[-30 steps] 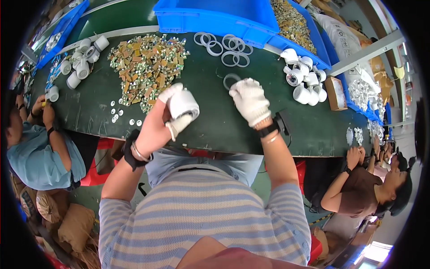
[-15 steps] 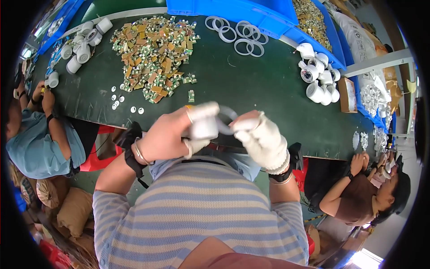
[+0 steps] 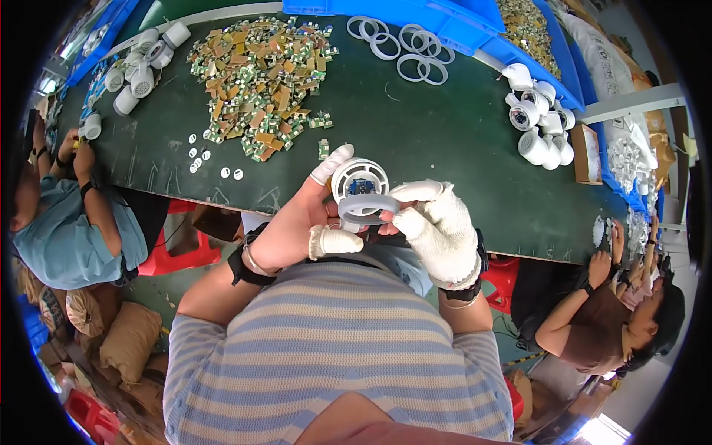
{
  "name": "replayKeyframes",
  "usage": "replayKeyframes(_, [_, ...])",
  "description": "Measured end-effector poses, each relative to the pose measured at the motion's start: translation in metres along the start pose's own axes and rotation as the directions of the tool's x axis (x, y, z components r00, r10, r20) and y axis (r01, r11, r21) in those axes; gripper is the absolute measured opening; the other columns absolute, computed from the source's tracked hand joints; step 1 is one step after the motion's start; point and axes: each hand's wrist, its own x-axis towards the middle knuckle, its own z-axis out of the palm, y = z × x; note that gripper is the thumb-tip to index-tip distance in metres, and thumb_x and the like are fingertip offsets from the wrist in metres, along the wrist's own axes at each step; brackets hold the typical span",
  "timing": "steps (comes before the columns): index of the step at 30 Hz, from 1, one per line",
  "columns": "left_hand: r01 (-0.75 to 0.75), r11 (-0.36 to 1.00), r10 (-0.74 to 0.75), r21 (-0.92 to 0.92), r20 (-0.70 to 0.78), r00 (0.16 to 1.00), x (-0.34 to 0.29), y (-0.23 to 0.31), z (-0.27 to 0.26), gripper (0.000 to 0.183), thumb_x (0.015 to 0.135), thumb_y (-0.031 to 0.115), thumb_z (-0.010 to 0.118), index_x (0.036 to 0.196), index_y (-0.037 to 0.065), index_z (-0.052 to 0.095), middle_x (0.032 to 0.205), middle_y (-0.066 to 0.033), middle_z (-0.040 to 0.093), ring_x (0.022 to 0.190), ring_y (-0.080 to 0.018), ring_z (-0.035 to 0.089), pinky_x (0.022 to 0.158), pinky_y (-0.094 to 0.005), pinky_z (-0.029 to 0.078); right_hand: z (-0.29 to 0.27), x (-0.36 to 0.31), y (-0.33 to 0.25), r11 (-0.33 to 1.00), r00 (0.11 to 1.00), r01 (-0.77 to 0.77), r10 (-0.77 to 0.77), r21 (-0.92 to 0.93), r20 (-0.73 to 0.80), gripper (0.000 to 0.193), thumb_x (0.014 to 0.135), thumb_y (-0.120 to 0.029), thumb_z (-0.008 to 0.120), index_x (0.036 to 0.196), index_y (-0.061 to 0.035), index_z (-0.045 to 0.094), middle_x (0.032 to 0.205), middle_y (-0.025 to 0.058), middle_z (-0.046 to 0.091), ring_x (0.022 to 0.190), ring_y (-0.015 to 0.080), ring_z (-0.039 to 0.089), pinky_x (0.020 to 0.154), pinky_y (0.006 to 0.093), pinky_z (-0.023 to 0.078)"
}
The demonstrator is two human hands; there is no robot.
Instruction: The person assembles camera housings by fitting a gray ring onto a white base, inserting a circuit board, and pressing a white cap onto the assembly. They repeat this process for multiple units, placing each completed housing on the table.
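Observation:
My left hand [image 3: 300, 222], with cloth covers on the thumb and a finger, grips a round white plastic housing [image 3: 343, 179]. Its open end faces up and shows a small blue circuit board [image 3: 362, 187] inside. In my right hand [image 3: 439, 226], which wears a white glove with bare fingertips, is a grey ring [image 3: 369, 204], pinched at its right side. The ring lies tilted across the near edge of the housing. Whether the two touch I cannot tell. Both hands are just over the table's near edge.
A heap of small circuit boards [image 3: 259, 81] covers the green table's [image 3: 445, 133] far left. Several loose grey rings [image 3: 386, 46] lie far centre. White housings [image 3: 534, 144] stand at the right and more [image 3: 141, 78] at the left. Blue bins [image 3: 445, 18] line the back. People sit on both sides.
The housing has turned so its open end and inner board now show. The grey ring has come over its near edge, and the hands are closer together.

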Motion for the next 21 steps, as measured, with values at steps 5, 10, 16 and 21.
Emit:
replayKeyframes(5, [-0.054, 0.995, 0.058, 0.086, -0.050, 0.997, -0.002, -0.006, 0.006, 0.124, 0.079, 0.001, 0.090, 0.172, 0.020, 0.010, 0.162, -0.0073, 0.039, 0.145, -0.0232, 0.048, 0.119, -0.0427, 0.043, 0.004, 0.000, 0.000, 0.999, 0.999, 0.036, -0.036, 0.008, 0.008, 0.028, 0.102, -0.010, 0.068, 0.124, 0.0052, 0.061, 0.110, 0.0174, 0.070, 0.095, 0.0214, 0.073, 0.084, 0.0376, 0.065])
replayKeyframes(10, [-0.124, 0.987, 0.130, 0.104, -0.053, 0.990, 0.000, -0.008, 0.008, 0.117, 0.083, -0.006, 0.084, 0.171, 0.020, 0.012, 0.160, -0.0080, 0.041, 0.142, -0.0232, 0.052, 0.115, -0.0416, 0.047, 0.007, 0.000, 0.007, 0.991, 0.996, 0.077, -0.082, -0.111, -0.043, 0.025, 0.104, -0.012, 0.067, 0.125, -0.0002, 0.063, 0.103, 0.0121, 0.074, 0.094, 0.0183, 0.074, 0.084, 0.0316, 0.060])
replayKeyframes(16, [-0.178, 0.958, 0.199, 0.223, -0.071, 0.977, -0.004, -0.012, 0.004, 0.102, 0.087, -0.012, 0.079, 0.168, 0.015, 0.024, 0.156, -0.0089, 0.048, 0.140, -0.0221, 0.054, 0.114, -0.0413, 0.049, 0.006, 0.014, 0.015, 0.708, 0.897, 0.335, -0.442, -0.622, -0.019, 0.030, 0.098, -0.016, 0.074, 0.125, -0.0054, 0.067, 0.112, 0.0132, 0.071, 0.089, 0.0210, 0.070, 0.078, 0.0336, 0.056])
replayKeyframes(21, [-0.284, 0.713, 0.317, 0.641, 0.066, 0.946, 0.004, -0.019, 0.000, 0.073, 0.082, 0.001, 0.088, 0.148, 0.008, 0.057, 0.130, -0.0084, 0.064, 0.118, -0.0193, 0.065, 0.099, -0.0334, 0.053, 0.004, 0.028, 0.026, 0.836, 0.941, 0.307, -0.338, -0.455, 0.014, 0.053, 0.080, -0.027, 0.088, 0.124, -0.0060, 0.067, 0.117, 0.0163, 0.069, 0.092, 0.0303, 0.067, 0.084, 0.0420, 0.055])
